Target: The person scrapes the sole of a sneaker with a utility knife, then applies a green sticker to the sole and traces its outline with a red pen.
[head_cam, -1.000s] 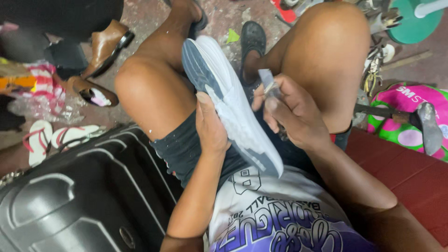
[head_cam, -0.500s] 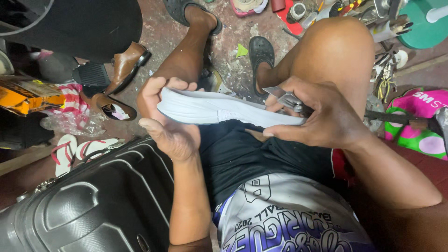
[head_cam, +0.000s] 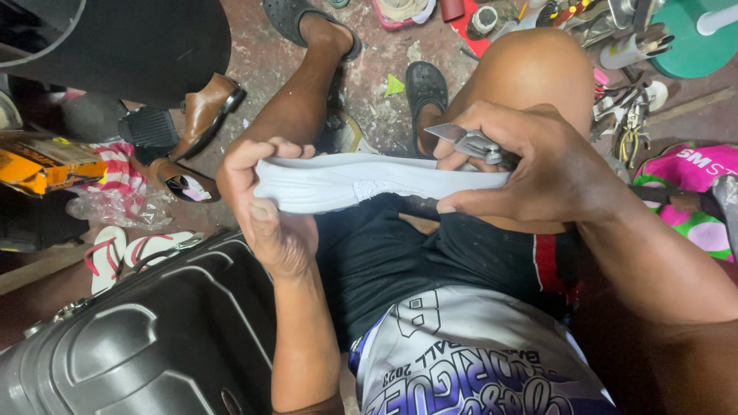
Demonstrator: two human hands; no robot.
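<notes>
The person sits with knees apart and holds a white shoe sole (head_cam: 369,180) stretched across the lap, just above the dark shorts (head_cam: 400,253). Its long axis runs nearly level from side to side, the narrow edge turned up toward the camera; which end is toe or heel I cannot tell. The left hand (head_cam: 265,204) is clenched round the left end, thumb under and fingers curled over the top. The right hand (head_cam: 538,169) pinches the other end while also gripping a small metal knife (head_cam: 469,141), its blade pointing left over the sole. It looks light, rubbery and bendable, with a roughened patch near the middle; holding both ends seems wise, since it would likely sag or twist.
</notes>
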